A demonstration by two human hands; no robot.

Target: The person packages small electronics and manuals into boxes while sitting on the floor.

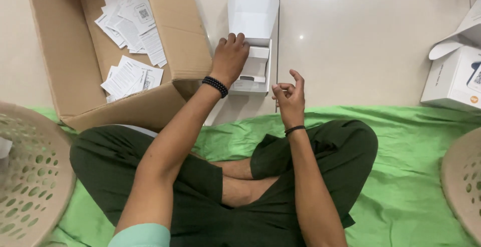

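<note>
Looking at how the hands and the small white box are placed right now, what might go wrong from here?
The left hand rests on only one edge of the small open white cardboard box, so it might slide on the glossy pale floor. The right hand hovers apart, giving no support. The upright lid flap could fold down onto the fingers.

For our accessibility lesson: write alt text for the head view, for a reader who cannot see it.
A seated person's left hand rests on a small open white box on the floor, while the right hand hovers empty. A cardboard box of leaflets lies at left.
</note>
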